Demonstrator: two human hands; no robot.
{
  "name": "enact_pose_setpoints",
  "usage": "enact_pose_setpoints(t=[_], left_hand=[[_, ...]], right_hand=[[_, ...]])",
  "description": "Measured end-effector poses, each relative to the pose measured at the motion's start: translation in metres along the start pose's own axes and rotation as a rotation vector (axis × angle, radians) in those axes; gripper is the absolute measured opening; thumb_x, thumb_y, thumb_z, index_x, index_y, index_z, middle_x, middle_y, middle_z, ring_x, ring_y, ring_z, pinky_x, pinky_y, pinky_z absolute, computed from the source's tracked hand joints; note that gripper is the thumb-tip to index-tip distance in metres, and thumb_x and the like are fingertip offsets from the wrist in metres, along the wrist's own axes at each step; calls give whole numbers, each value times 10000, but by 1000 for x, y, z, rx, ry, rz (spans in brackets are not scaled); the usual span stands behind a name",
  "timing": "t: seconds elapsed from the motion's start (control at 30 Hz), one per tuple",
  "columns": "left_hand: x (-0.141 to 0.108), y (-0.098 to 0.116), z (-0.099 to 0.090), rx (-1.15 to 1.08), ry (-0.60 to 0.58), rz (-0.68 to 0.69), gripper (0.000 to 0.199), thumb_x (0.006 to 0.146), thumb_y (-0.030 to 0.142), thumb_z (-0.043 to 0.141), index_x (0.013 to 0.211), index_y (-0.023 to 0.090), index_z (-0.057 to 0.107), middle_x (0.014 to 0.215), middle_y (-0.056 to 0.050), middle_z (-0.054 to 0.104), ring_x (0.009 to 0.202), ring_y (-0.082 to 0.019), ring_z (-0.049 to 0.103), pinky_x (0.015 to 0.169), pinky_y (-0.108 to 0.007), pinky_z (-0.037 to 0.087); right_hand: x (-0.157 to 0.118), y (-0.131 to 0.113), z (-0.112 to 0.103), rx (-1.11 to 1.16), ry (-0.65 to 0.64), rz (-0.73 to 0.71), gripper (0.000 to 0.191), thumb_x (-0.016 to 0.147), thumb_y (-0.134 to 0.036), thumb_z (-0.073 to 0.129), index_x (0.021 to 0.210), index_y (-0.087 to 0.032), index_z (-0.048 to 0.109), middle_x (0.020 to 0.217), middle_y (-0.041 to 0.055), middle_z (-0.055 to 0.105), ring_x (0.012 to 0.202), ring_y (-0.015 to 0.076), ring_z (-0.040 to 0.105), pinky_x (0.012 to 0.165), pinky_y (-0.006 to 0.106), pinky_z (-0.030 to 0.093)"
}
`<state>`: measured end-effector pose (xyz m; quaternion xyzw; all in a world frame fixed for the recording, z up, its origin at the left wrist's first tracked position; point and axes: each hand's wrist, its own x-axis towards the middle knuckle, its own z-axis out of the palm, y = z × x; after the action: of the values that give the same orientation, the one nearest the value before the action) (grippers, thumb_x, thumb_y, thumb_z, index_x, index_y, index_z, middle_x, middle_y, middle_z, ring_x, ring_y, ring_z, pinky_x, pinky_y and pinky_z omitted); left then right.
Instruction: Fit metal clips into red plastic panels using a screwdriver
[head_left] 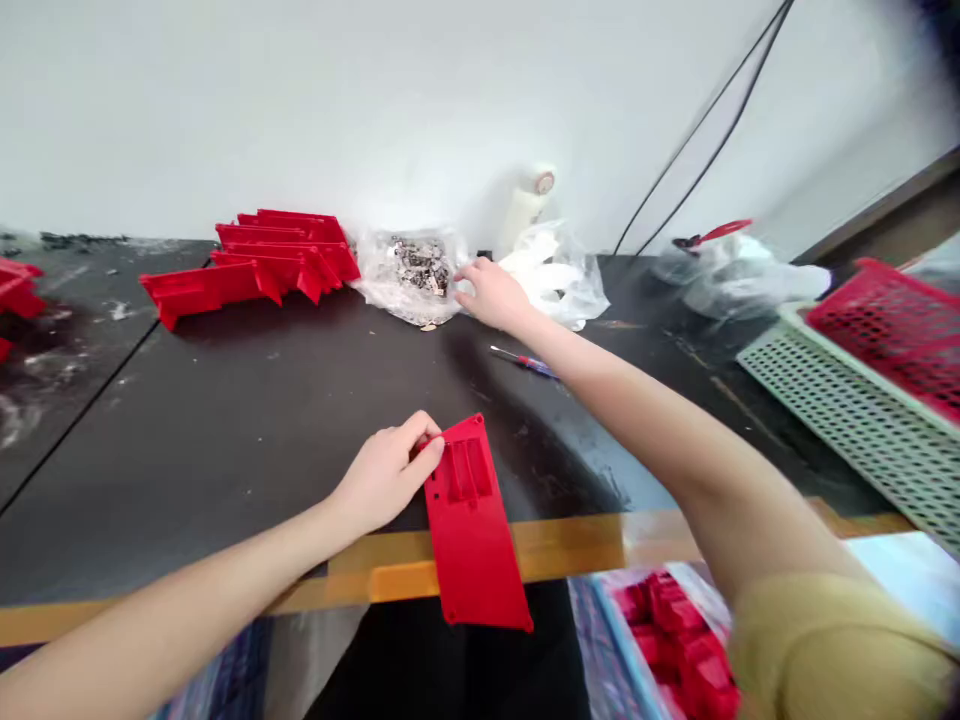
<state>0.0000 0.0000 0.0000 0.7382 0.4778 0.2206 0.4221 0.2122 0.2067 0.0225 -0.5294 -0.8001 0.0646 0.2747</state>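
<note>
My left hand pinches the upper left edge of a flat red plastic panel, which lies partly over the table's front edge. Two slot-like recesses show near the panel's top. Farther back, my right hand is stretched out beside a clear plastic bag of small metal pieces, fingers apart at its right rim. No object shows between those fingers. Right of that hand sits a clear bag of white parts. A screwdriver lies on the table below my right forearm.
Red panels stand in a row at the back left, with more red parts at the far left. A white bottle is by the wall. Baskets stand right; a box of red parts is below the table edge.
</note>
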Motion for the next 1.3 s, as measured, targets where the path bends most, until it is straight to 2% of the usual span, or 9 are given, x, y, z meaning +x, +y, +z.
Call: enact_pose_setpoints(t=[0.17,0.27,0.33,0.43,0.57,0.83,1.03,1.17,1.3], left_hand=[[2,0,0,0,-28,18,141,940,308,381,882,229,483,717,34,590,675,-170,526,697,-301,363],[2,0,-1,-15,-54,11,88,905,269,401,916,232,480,742,36,607,696,-173,550,695,-298,379],[2,1,-1,-21,-60,7,81,878,258,426,935,232,477,773,31,617,720,-179,561,707,-303,387],[3,3,-1,-34,-62,7,97,841,253,459,935,232,469,809,26,631,754,-185,577,725,-308,396],[5,3,-2,-45,-73,6,101,815,248,474,914,238,464,768,47,629,699,-173,565,670,-294,380],[6,0,-1,-7,-55,26,45,846,258,462,888,240,468,746,56,604,680,-168,542,653,-292,347],[5,-2,2,21,-21,39,142,930,336,400,857,236,472,744,34,610,683,-179,549,656,-297,341],[5,-4,5,37,-13,32,72,890,287,437,851,238,472,742,38,612,656,-173,530,635,-289,325],[5,-3,5,48,-4,29,15,845,250,463,834,239,461,713,50,584,624,-161,506,612,-279,311]], right_hand=[[-2,-37,-3,83,106,13,131,896,-238,559,865,-158,658,949,106,667,899,243,604,872,421,477],[-45,-64,-25,215,35,-100,139,885,-315,614,847,-186,646,825,20,670,728,144,585,698,284,494],[-84,-78,-41,377,-93,-289,154,846,-305,668,767,-176,637,745,9,648,649,120,547,608,256,457],[-134,-87,-50,343,-231,-415,126,866,-246,653,767,-169,644,746,21,645,699,127,579,645,265,462],[-165,-83,-37,208,-170,-406,101,887,-218,623,814,-171,675,781,35,665,736,148,595,673,292,475],[-176,-91,-17,88,-53,-295,79,861,-221,652,801,-177,679,800,35,667,737,167,537,669,319,460],[-153,-78,-40,347,-156,-200,86,874,-247,627,846,-193,689,855,37,670,780,152,595,688,292,485],[-95,-57,-48,124,-24,-56,157,863,-314,604,859,-193,703,843,48,664,686,165,556,680,331,474],[-26,-36,-23,-102,-85,13,297,836,-294,610,1089,-161,689,1103,127,636,908,247,613,903,422,473]])
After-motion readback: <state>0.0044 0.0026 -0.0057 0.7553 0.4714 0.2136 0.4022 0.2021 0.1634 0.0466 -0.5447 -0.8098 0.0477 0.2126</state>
